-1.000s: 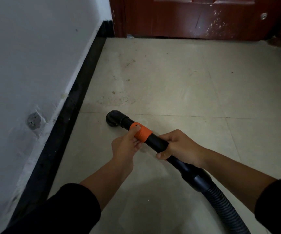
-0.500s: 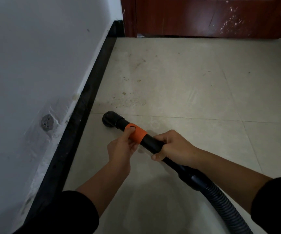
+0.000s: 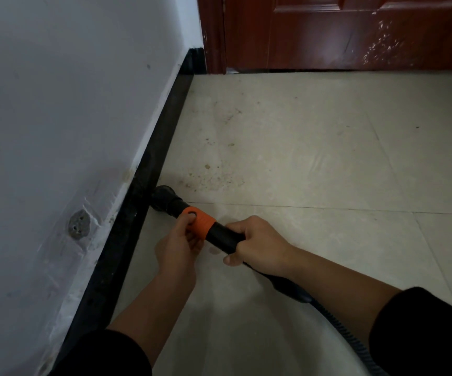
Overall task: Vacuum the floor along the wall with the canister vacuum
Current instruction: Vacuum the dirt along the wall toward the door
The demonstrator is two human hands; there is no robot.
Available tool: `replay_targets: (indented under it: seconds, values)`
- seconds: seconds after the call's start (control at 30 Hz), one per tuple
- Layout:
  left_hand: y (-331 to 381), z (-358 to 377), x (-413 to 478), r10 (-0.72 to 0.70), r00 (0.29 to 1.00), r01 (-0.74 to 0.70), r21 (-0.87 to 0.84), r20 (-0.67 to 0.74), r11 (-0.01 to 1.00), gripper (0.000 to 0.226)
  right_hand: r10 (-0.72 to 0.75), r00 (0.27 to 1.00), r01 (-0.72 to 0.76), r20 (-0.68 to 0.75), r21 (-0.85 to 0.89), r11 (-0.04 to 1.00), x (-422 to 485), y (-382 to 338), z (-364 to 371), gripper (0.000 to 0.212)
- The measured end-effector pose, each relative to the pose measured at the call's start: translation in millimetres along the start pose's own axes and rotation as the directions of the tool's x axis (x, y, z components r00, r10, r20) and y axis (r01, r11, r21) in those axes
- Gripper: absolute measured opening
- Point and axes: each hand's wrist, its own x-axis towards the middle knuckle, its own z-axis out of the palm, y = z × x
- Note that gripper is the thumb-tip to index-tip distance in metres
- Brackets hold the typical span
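Observation:
The black vacuum nozzle [image 3: 163, 199] sits on the beige tiled floor [image 3: 314, 164], its tip touching the black baseboard [image 3: 162, 137] under the white wall [image 3: 70, 90]. An orange collar [image 3: 201, 222] rings the black wand [image 3: 225, 236] just behind the nozzle. My left hand [image 3: 177, 246] grips the orange collar, thumb on top by its hole. My right hand [image 3: 257, 246] grips the wand right behind it. The ribbed black hose [image 3: 347, 331] runs off under my right forearm toward the lower right. The canister itself is out of view.
Brown specks of dirt [image 3: 211, 180] lie on the tile just beyond the nozzle. A dark red wooden door [image 3: 341, 31] closes off the far end. A grey round patch [image 3: 78, 223] marks the wall low on the left.
The nozzle has slid left across the floor from the open tile to the baseboard. Both hands kept their grips and moved with it.

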Motion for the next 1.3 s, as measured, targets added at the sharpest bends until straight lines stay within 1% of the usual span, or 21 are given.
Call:
replay_targets:
  seconds: [0.23,0.43,0.5,0.73,1.0,1.1,1.2,1.3]
  values:
    - [7,2,18,0.042,0.999,-0.042,0.022,0.018,0.999,0.008,-0.013,1.000,0.012,-0.028,-0.015,1.000,16,-5,4,0.023]
    - [7,8,27,0.044,0.999,-0.044,0.006,0.019,0.999,0.008,-0.013,0.998,0.010,-0.066,-0.057,0.998,20,-8,6,0.013]
    - [8,9,30,0.038,0.999,-0.038,0.008,0.024,0.999,0.007,-0.011,0.997,0.005,-0.079,-0.077,0.997,22,-9,7,0.018]
    - [12,14,30,0.037,0.997,-0.038,0.009,0.066,0.999,0.006,-0.018,0.993,0.003,-0.116,-0.132,0.991,24,-13,10,0.016]
    - [5,17,24,0.036,0.995,-0.038,0.014,0.091,0.999,0.005,-0.004,0.990,-0.015,-0.143,-0.131,0.991,14,-8,7,0.016]
    - [0,16,21,0.035,0.994,-0.038,0.029,0.106,0.999,0.008,-0.005,0.990,-0.014,-0.143,-0.129,0.992,8,-4,6,0.015]
    - [-4,15,18,0.031,0.992,-0.035,0.033,0.125,0.999,0.018,-0.005,0.990,-0.013,-0.141,-0.129,0.992,2,-2,5,0.016]
    - [-4,17,16,0.029,0.990,-0.032,0.026,0.138,0.999,0.019,-0.003,0.990,-0.015,-0.139,-0.127,0.992,-2,-1,2,0.014]
